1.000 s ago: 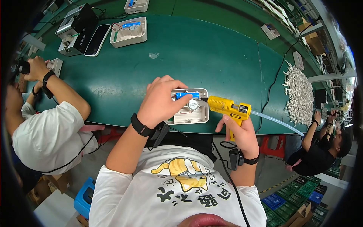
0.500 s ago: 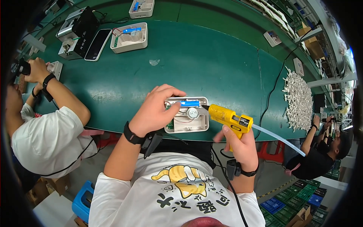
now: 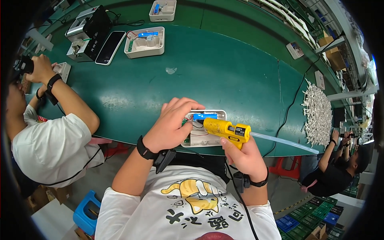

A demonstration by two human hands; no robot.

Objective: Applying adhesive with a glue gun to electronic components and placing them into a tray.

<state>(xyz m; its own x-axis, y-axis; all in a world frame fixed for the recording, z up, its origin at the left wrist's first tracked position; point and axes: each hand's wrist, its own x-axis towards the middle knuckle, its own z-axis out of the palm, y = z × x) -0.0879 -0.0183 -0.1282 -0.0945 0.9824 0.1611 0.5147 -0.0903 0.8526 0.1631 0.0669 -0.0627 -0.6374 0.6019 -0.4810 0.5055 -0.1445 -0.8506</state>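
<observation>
My left hand (image 3: 170,125) grips a small white plastic housing (image 3: 212,141) at the table's near edge, its fingers along the far wall and its thumb over the left side. Inside the housing lie a blue cylindrical battery (image 3: 205,116) along the far wall and a green circuit board (image 3: 186,138) at the left. My right hand (image 3: 243,155) is wrapped round the handle of a yellow glue gun (image 3: 218,127). The gun's body lies over the housing's middle, and its nozzle tip is hidden or too small to make out. A translucent glue stick (image 3: 280,141) sticks out of its back.
Similar white housings (image 3: 144,53) stand farther back, beside a phone (image 3: 110,48) and a black machine (image 3: 90,36). A heap of small white parts (image 3: 317,116) lies at right, near a black cable (image 3: 289,110). A co-worker (image 3: 56,148) sits at left.
The glue gun has moved left, from the housing's right end to over its middle. My left hand stays on the housing. The whole view has shifted slightly.
</observation>
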